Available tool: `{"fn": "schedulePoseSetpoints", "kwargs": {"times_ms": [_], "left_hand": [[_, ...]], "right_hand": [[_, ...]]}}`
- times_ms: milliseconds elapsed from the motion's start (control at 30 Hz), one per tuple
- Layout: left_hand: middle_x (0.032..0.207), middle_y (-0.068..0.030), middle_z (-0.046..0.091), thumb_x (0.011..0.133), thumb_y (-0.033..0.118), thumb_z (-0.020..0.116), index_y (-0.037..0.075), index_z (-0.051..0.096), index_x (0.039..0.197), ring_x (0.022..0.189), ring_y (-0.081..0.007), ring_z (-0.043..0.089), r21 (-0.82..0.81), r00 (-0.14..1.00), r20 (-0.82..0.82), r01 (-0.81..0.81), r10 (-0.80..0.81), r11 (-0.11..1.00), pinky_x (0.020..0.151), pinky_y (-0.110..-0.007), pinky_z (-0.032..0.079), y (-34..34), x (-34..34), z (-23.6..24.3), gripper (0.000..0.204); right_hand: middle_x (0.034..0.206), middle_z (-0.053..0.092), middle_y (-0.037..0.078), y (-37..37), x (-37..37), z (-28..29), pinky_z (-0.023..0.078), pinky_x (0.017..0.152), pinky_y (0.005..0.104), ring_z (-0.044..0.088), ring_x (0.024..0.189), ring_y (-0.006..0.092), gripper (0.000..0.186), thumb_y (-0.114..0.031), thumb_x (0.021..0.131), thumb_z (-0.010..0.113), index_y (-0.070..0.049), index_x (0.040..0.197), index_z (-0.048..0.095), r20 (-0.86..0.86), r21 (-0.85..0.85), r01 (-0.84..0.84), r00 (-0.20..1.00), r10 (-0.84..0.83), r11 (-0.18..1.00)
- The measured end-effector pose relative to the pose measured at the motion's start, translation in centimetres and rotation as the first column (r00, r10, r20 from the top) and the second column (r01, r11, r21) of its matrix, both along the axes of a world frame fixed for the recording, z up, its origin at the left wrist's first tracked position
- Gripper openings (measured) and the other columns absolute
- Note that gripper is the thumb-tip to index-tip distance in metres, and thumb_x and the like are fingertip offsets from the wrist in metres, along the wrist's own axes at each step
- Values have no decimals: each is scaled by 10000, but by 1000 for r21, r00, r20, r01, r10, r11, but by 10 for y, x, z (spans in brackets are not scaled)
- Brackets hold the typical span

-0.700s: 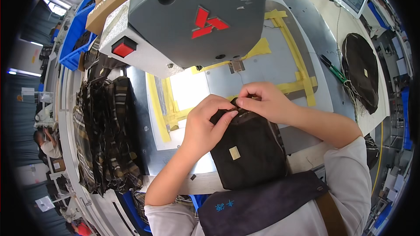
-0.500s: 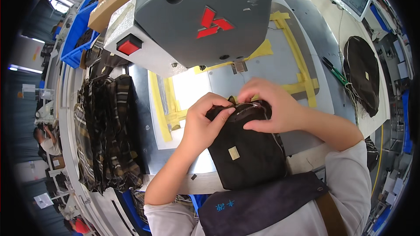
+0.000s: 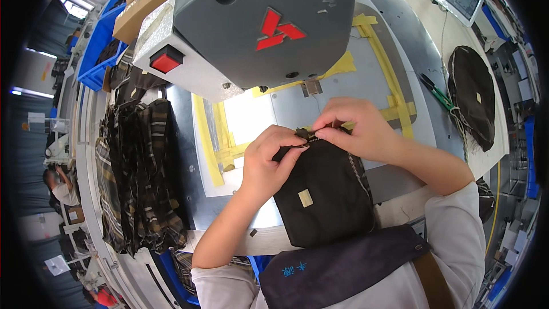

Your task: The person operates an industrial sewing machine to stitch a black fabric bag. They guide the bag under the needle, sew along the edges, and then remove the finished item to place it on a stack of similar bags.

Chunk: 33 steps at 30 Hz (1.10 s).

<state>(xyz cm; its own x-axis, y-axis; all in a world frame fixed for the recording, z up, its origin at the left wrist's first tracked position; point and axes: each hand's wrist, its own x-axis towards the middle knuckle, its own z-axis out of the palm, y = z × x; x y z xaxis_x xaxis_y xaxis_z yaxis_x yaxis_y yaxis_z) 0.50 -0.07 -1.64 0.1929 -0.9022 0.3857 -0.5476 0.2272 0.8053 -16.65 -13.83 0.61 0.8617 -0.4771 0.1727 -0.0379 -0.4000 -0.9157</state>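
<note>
- We curl our left hand (image 3: 273, 159) around the top edge of the black pouch (image 3: 323, 194), gripping it on the metal table (image 3: 394, 51).
- Our right hand (image 3: 357, 129) pinches its zipper end, fingers bent.

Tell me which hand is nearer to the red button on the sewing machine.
Left. The left hand grips the black pouch almost straight below the red button, while the right hand pinches the pouch's top edge farther to the right.
</note>
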Motion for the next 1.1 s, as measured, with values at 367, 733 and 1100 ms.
{"fn": "schedulePoseSetpoints", "kwargs": {"times_ms": [367, 733, 1100], "left_hand": [[872, -76, 621, 729, -55, 750, 53, 647, 918, 777, -224, 640, -9, 999, -2, -54, 54, 998, 632, -302, 522, 1, -5, -2, 241], [882, -57, 630, 723, -64, 745, 55, 683, 871, 752, -190, 645, -26, 996, 83, 9, -7, 1000, 613, -288, 524, 2, -1, 0, 200], [812, -58, 665, 814, 14, 725, 23, 656, 897, 714, -139, 646, 365, 983, -122, -84, 138, 927, 638, -251, 504, -3, -2, 7, 109]], "right_hand": [[772, 606, 54, -4, 5, 1, 463, 630, 340, 589, 725, 225, 89, -70, 801, 680, -85, 882, 714, -49, -255, -102, 994, 93, 961], [841, 681, 66, -12, 15, 14, 508, 675, 300, 639, 750, 160, 192, -207, 857, 678, -16, 880, 678, -189, 160, -115, 971, 145, 980], [849, 670, 71, -9, 16, -13, 494, 748, 304, 618, 793, 136, 184, -173, 877, 662, -4, 950, 664, -191, 367, -27, 976, 104, 930]]}}
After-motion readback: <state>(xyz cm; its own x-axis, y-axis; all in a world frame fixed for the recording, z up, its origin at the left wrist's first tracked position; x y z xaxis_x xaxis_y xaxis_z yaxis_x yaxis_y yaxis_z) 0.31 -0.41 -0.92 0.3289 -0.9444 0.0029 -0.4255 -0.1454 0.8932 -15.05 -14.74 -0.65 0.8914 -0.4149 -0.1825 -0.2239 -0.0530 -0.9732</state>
